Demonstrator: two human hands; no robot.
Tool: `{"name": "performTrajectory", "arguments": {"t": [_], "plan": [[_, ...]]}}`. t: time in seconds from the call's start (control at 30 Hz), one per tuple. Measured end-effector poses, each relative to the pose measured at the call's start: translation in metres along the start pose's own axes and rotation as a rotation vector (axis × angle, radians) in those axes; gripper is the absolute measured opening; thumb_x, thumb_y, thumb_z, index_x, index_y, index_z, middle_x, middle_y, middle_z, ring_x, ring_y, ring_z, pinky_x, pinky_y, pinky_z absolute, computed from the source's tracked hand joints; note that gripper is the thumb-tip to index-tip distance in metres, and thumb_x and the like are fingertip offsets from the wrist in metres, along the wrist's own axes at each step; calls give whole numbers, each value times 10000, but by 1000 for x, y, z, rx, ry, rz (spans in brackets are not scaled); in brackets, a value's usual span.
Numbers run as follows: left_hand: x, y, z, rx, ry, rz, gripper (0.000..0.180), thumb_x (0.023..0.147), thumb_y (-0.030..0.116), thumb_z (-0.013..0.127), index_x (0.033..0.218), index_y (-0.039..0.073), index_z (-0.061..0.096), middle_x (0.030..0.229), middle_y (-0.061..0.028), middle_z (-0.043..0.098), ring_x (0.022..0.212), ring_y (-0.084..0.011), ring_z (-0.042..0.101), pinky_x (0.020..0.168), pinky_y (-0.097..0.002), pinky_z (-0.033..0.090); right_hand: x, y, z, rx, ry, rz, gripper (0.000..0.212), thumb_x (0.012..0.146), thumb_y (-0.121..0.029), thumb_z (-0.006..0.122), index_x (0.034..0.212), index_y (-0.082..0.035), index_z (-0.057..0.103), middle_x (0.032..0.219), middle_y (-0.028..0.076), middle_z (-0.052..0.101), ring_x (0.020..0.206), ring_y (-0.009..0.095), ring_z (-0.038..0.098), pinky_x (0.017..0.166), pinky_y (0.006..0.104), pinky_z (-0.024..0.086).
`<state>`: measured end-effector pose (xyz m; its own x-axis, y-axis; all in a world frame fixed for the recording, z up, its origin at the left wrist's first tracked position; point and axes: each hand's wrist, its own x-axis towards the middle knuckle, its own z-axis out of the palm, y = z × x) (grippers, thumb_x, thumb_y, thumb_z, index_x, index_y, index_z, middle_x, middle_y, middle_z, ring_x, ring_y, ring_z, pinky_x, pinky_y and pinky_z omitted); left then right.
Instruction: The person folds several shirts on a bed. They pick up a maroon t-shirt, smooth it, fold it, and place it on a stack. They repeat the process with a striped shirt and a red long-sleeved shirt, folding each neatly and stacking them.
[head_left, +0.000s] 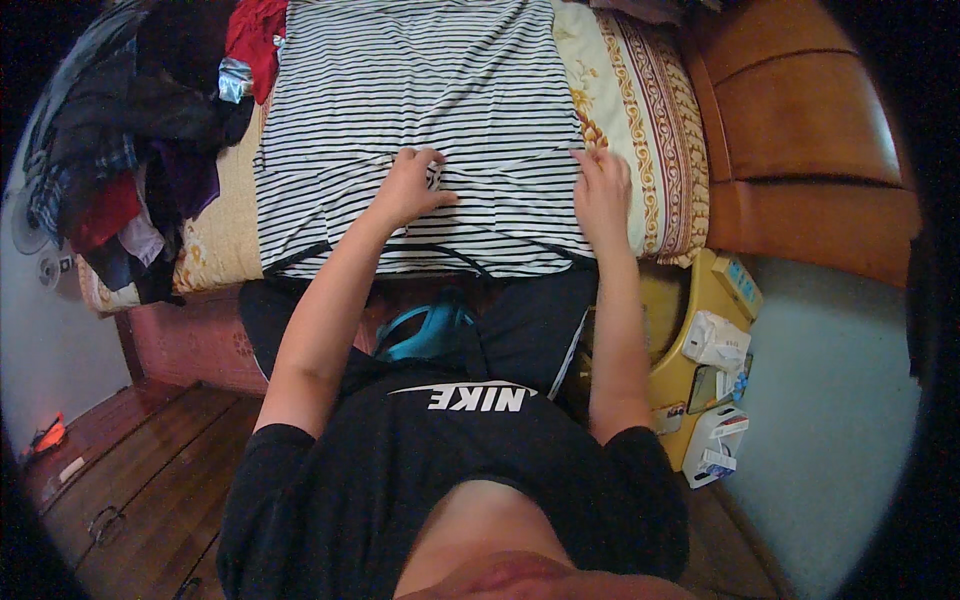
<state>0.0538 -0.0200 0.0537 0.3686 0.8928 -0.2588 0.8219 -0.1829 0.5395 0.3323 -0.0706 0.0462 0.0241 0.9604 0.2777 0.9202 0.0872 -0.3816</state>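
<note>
A black-and-white striped shirt (420, 90) lies spread flat over the bed in front of me, its near edge hanging at the bed's side. Over its middle is my left hand (408, 190), thumb apart from the bent fingers, with a small ruck of striped cloth showing between them. My right hand (603, 195) is at the shirt's right edge, fingers drawn together on the cloth there. Faint creases run across the fabric between the two hands. A dark trim curves along the near part of the shirt.
Dark and red clothes (120, 130) are heaped at the left of the patterned bedspread (640, 120). A wooden headboard (800, 130) rises at right. Beside it, a yellow bedside stand (690, 345) holds a white packet (716, 338) and a white box (716, 447). Something teal (425, 330) sits below the bed edge.
</note>
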Motion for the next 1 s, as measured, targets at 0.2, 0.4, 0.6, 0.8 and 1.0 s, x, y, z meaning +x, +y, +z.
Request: {"name": "performTrajectory", "arguments": {"t": [0.2, 0.4, 0.6, 0.8, 1.0], "plan": [[-31, -13, 4, -52, 60, 233, 607, 611, 144, 750, 1119, 32, 437, 1213, -195, 372, 1057, -356, 456, 895, -389, 405, 41, 17, 34, -59, -64, -84, 147, 734, -161, 627, 853, -90, 580, 1125, 142, 457, 1081, 322, 409, 889, 427, 373], [-25, -7, -2, -334, 353, 213, 198, 687, 97, 667, 824, -14, 577, 977, -134, 558, 952, -247, 526, 821, -307, 420, 43, 52, 45, 298, 54, 103, 129, 737, -177, 629, 804, -81, 577, 986, 137, 506, 958, 309, 469, 824, 379, 397], [19, 1, 3, -544, 173, -226, 329, 816, 246, 578, 990, -27, 522, 793, -149, 608, 719, -223, 576, 650, -328, 447, 55, 85, 48, 474, -190, 262, 142, 768, -149, 581, 813, -15, 559, 811, 175, 559, 762, 316, 539, 714, 364, 437], [16, -25, 28, -249, 298, -73, 293, 838, 265, 556, 845, -20, 491, 693, -178, 588, 582, -293, 559, 530, -367, 432, 48, 59, 50, 276, -22, 324, 189, 735, -177, 633, 849, -38, 577, 894, 168, 557, 865, 314, 543, 753, 384, 435], [14, -42, 22, -729, 121, -258, 243, 845, 244, 554, 814, 4, 538, 618, -12, 533, 523, -124, 443, 477, -291, 386, -1, -50, 7, -23, -110, -78, 423, 672, -216, 707, 1028, -60, 541, 1030, 123, 471, 976, 287, 462, 816, 371, 401]]}}
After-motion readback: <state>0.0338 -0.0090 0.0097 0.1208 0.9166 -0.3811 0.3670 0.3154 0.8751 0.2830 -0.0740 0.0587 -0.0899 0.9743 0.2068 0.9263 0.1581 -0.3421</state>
